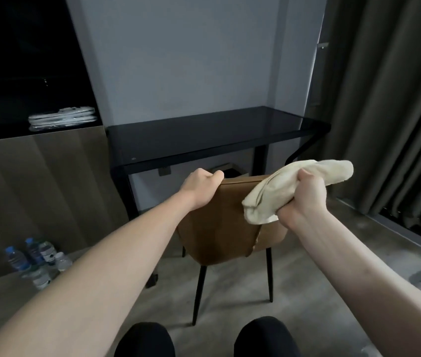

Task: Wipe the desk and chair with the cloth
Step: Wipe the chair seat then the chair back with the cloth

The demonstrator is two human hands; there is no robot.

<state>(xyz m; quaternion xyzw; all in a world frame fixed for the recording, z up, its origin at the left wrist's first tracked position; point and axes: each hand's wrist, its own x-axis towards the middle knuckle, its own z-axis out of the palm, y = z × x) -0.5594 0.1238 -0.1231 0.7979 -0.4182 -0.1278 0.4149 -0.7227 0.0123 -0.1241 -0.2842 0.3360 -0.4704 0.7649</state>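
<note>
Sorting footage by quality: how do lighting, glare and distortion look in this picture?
Head view: dim, flat light; the shelf unit is nearly black. The desk top shows a faint sheen, no hard glare. Wide-angle bending tilts the curtain. The cloth and both hands look slightly soft.

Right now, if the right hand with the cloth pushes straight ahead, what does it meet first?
Probably the chair backrest's top edge, just beyond the cloth in the right hand. If it clears that, the desk edge behind. Depth is unclear.
</note>
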